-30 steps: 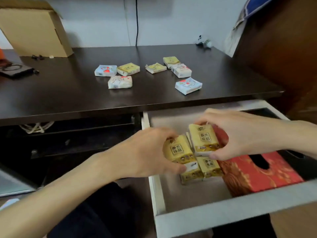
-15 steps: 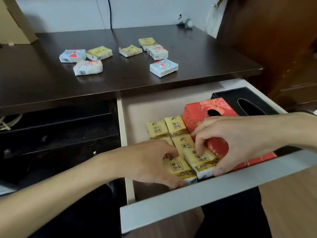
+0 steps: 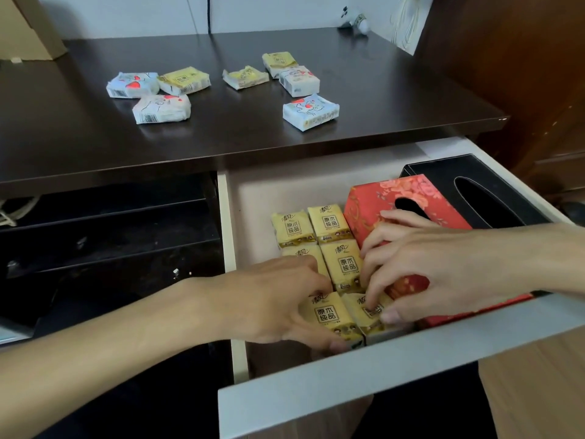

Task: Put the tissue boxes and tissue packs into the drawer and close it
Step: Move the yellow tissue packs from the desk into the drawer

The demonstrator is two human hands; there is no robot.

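The white drawer [image 3: 373, 384] is pulled open under the dark desk. Inside lie a red floral tissue box [image 3: 376, 201], a black tissue box [image 3: 443, 172] behind it, and several yellow tissue packs [image 3: 330, 223] in two columns. My left hand [image 3: 272, 302] grips the front left yellow pack [image 3: 327, 315]. My right hand [image 3: 443, 267] presses its fingers on the front right yellow pack [image 3: 368, 315], beside the red box. Several white and yellow tissue packs [image 3: 311, 110] lie on the desk top.
The dark desk top [image 3: 237, 128] overhangs the back of the drawer. A cardboard box [image 3: 28, 36] stands at the back left. A dark open shelf bay [image 3: 107, 236] sits left of the drawer. A brown cabinet [image 3: 522, 74] stands at the right.
Both hands have lowered two yellow packs from above the drawer down to its front, and now set them against the front wall. My view has shifted lower and nearer.
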